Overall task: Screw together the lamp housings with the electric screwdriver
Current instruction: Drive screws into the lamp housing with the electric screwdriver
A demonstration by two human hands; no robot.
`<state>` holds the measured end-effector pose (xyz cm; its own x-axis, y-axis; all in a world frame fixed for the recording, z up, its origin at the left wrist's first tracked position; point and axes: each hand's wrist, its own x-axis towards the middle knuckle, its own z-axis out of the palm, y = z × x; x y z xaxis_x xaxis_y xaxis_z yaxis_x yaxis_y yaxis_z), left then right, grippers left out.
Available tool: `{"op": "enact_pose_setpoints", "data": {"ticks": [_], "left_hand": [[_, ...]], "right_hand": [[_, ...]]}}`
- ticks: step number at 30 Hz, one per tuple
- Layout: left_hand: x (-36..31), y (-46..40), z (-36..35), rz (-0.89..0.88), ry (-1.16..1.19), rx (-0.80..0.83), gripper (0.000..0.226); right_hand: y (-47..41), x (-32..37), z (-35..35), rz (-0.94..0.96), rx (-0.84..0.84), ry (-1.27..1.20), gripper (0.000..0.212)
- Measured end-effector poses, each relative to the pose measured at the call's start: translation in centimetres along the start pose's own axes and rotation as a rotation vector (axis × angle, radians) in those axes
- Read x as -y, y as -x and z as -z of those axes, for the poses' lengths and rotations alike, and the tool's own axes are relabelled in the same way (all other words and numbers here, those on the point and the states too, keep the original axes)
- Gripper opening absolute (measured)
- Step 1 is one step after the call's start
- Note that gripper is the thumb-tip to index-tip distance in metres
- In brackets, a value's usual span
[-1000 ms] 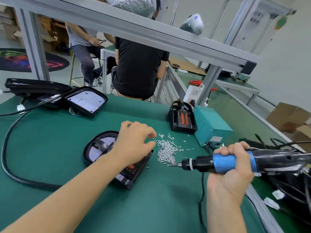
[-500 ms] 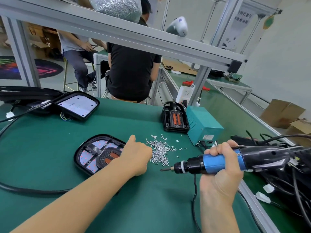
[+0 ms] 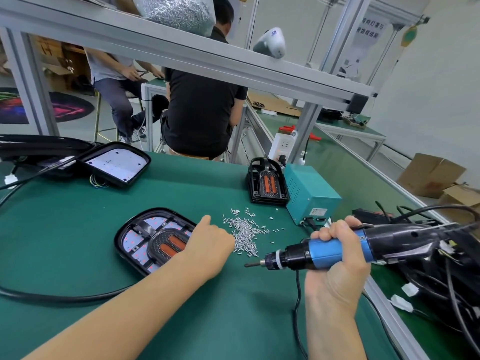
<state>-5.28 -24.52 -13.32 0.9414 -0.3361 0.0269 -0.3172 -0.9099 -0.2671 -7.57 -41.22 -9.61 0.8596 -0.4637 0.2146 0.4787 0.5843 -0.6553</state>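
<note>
A black lamp housing (image 3: 145, 237) with an orange insert lies open-side up on the green mat. To its right is a loose pile of small silver screws (image 3: 244, 231). My left hand (image 3: 207, 242) rests between them, over the housing's right edge, with its curled fingers at the left edge of the pile; the fingertips are hidden, so I cannot tell whether they hold a screw. My right hand (image 3: 335, 263) grips the blue and black electric screwdriver (image 3: 327, 252) held level, its bit pointing left just below the screws.
A second housing (image 3: 114, 165) with a white board lies at the back left, and a black cable (image 3: 52, 297) loops round the mat. A small black lamp part (image 3: 267, 183) and a teal power box (image 3: 311, 196) stand at the back. Wire harnesses (image 3: 441, 281) crowd the right edge. People sit beyond the bench.
My left hand has come off the top of the housing and dropped right and down to the edge of the screw pile. The screwdriver has stayed level in my right hand.
</note>
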Motion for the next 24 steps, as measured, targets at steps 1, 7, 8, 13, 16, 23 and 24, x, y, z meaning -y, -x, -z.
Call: {"op": "enact_pose_setpoints", "data": {"ticks": [1,7,8,13,16,23,24], "left_hand": [[0.0,-0.1,-0.1,0.002,0.004,0.006,0.034],[0.0,-0.4,-0.6,0.008,0.045,0.043,0.036],[0.0,-0.4,-0.6,0.009,0.045,0.048,0.036],[0.3,-0.3,-0.5,-0.035,0.032,0.014,0.037],[0.5,-0.1,-0.9,-0.075,0.024,-0.015,0.037],[0.8,0.2,-1.8,-0.060,0.089,-0.004,0.039],[0.8,0.1,-1.8,-0.058,0.098,-0.007,0.040]], "right_hand": [[0.0,0.0,0.1,0.004,0.002,0.000,0.022],[0.2,0.2,0.3,0.045,0.021,0.025,0.022],[0.2,0.2,0.3,0.045,0.022,0.025,0.022],[0.3,0.3,0.3,0.041,0.029,0.020,0.023],[0.5,0.1,0.3,0.033,0.037,0.023,0.024],[0.6,-0.2,0.1,0.015,0.040,0.033,0.027],[0.6,-0.2,0.1,0.014,0.039,0.035,0.027]]}}
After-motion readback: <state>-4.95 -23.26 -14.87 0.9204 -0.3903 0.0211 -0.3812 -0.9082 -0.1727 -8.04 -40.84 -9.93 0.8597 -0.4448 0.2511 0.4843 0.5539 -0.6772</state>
